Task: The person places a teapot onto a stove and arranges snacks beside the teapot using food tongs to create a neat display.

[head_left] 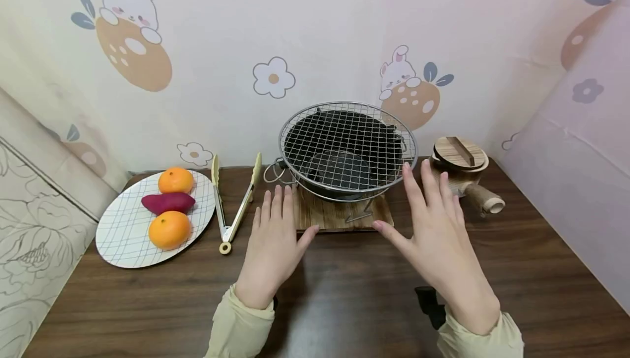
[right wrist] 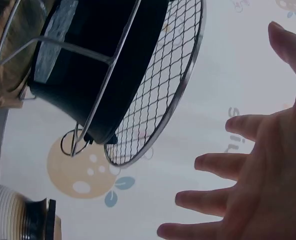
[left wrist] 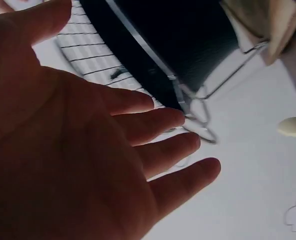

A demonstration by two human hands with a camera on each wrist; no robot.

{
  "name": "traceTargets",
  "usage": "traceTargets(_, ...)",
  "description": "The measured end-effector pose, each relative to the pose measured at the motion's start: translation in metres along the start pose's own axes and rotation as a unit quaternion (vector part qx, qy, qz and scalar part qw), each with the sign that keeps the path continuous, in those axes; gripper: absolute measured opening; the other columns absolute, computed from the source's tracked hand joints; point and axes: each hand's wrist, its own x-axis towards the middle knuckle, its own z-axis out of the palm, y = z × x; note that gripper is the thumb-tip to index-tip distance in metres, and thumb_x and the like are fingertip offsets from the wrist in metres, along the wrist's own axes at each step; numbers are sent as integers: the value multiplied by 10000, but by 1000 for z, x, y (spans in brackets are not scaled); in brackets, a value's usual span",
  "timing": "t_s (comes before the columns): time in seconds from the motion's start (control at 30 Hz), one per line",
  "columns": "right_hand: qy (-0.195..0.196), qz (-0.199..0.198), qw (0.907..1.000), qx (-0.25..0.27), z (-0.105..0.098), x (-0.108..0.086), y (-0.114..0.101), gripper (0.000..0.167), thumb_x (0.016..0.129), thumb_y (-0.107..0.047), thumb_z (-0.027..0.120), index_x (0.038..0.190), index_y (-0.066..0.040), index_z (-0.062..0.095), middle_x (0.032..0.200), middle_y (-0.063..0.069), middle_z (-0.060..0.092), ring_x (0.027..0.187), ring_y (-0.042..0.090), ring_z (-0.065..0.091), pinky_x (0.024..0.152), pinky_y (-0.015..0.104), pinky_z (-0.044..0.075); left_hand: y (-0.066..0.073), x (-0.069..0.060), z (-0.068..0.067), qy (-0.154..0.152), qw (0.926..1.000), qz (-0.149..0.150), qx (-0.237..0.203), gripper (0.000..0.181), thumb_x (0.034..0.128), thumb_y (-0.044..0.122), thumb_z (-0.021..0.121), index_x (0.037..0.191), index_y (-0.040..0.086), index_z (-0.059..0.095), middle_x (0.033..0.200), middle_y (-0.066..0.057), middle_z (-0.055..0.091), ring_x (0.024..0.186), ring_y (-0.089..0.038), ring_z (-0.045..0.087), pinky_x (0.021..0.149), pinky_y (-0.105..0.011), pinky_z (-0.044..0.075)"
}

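Observation:
A round black grill pan (head_left: 339,177) with a wire mesh rack (head_left: 349,145) over it stands at the back on a wooden board (head_left: 315,213). My left hand (head_left: 273,243), fingers straight and thumb out, hovers in front of the board's left side. On the other side my right hand (head_left: 438,238) is spread out, its fingertips near the rack's right rim in the head view. Both hands hold nothing. In the left wrist view the palm (left wrist: 82,150) faces the pan's metal stand (left wrist: 148,45). Bare spread fingers (right wrist: 223,165) show in the right wrist view, apart from the mesh.
Left on the dark table (head_left: 344,292) is a checked plate (head_left: 118,238) with two oranges (head_left: 169,230) and a purple sweet potato (head_left: 169,203). Spread tongs (head_left: 227,232) lie beside it. A small lidded pot (head_left: 458,166) with a side handle stands right, before a patterned curtain (head_left: 334,30).

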Motion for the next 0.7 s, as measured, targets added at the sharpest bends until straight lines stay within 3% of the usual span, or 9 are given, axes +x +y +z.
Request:
traceTargets(0.2, 32, 234, 9997, -35, -4, 4, 9, 949, 872, -585, 597, 1568, -214, 70, 1640, 132, 32, 1472, 498, 27, 1054, 762, 141, -11, 13, 9, -304, 9991, -69, -294, 865, 901, 541, 571, 1492, -22, 284, 1527, -242, 344, 1423, -437, 308, 1141, -540, 305)
traceTargets(0.3, -6, 349, 9994, -24, -6, 5, 18, 867, 922, -549, 540, 1569, -210, 72, 1637, 149, 45, 1469, 505, 24, 1039, 774, 135, -15, 18, 15, -394, 9985, -112, -377, 888, 881, 548, 599, 1488, -22, 291, 1520, -245, 354, 1418, -436, 318, 1141, -536, 307)
traceTargets(0.47, 17, 420, 9991, 14, -5, 3, 29, 718, 987, -414, 449, 1568, -206, 82, 1627, 184, 78, 1461, 517, 40, 1031, 772, 128, -21, 24, 26, -420, 9981, -195, -399, 893, 869, 551, 615, 1472, -36, 316, 1494, -256, 390, 1388, -442, 365, 1116, -536, 345)
traceTargets(0.7, 160, 533, 9983, -174, -1, 5, 38, 734, 972, -403, 484, 1566, -185, 114, 1611, 221, 122, 1445, 537, 89, 1008, 771, 166, -30, 28, 40, -480, 9979, -127, -413, 879, 864, 547, 625, 1453, -44, 350, 1464, -265, 426, 1351, -440, 416, 1076, -541, 389)
